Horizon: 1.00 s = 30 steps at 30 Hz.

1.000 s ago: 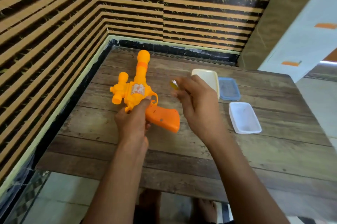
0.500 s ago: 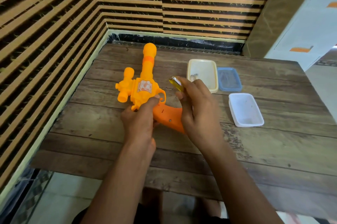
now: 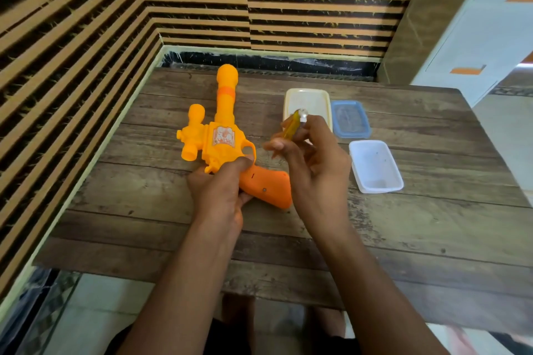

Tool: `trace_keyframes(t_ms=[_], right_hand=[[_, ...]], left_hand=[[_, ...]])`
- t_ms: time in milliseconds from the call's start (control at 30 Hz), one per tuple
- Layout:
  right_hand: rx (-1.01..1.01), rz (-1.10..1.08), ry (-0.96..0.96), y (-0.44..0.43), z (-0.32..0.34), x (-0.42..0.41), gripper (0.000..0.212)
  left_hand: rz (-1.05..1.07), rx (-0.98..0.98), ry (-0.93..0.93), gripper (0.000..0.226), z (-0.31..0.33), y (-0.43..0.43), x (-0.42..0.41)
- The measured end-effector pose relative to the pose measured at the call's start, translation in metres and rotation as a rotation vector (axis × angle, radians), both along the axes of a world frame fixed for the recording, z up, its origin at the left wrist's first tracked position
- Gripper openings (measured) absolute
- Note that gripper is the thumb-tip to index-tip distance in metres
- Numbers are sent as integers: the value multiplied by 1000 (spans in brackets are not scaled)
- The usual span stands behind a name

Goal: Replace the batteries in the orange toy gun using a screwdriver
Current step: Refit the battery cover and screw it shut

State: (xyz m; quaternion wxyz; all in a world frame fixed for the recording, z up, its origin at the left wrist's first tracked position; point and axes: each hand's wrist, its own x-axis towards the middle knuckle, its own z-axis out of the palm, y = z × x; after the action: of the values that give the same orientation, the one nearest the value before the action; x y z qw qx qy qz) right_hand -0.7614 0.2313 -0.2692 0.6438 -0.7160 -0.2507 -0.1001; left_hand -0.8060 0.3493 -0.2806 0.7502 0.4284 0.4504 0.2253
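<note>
The orange toy gun (image 3: 220, 138) lies flat on the wooden table (image 3: 403, 224), barrel pointing away from me, its darker orange handle (image 3: 268, 185) toward the right with a small screw showing on its side. My left hand (image 3: 219, 191) grips the gun where the body meets the handle. Just right of the handle, my right hand (image 3: 313, 165) holds a screwdriver with a translucent yellow handle (image 3: 292, 126), raised above the table; its tip is hidden by my fingers.
Three shallow plastic containers sit right of the gun: a cream one (image 3: 307, 100) at the back, a blue-rimmed one (image 3: 350, 119) beside it, and a white one (image 3: 375, 167) nearer me. A striped wall closes the left and far sides.
My right hand has lifted slightly and turned the screwdriver more upright, showing more of its yellow handle. My left hand keeps its grip on the gun, which stays put.
</note>
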Motion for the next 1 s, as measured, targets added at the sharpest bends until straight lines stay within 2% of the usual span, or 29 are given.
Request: trace_keyframes(t_ms=[100, 300, 467, 1000], right_hand=[[62, 16, 151, 0, 2, -5, 19], [109, 108, 327, -2, 4, -4, 9], [26, 115, 370, -4, 1, -2, 12], [45, 140, 420, -2, -6, 2, 17]], left_hand=[[-5, -11, 3, 43, -3, 2, 0], [-10, -32, 25, 37, -5, 3, 3], [-7, -40, 25, 43, -6, 4, 3], [-23, -41, 20, 47, -6, 4, 1]])
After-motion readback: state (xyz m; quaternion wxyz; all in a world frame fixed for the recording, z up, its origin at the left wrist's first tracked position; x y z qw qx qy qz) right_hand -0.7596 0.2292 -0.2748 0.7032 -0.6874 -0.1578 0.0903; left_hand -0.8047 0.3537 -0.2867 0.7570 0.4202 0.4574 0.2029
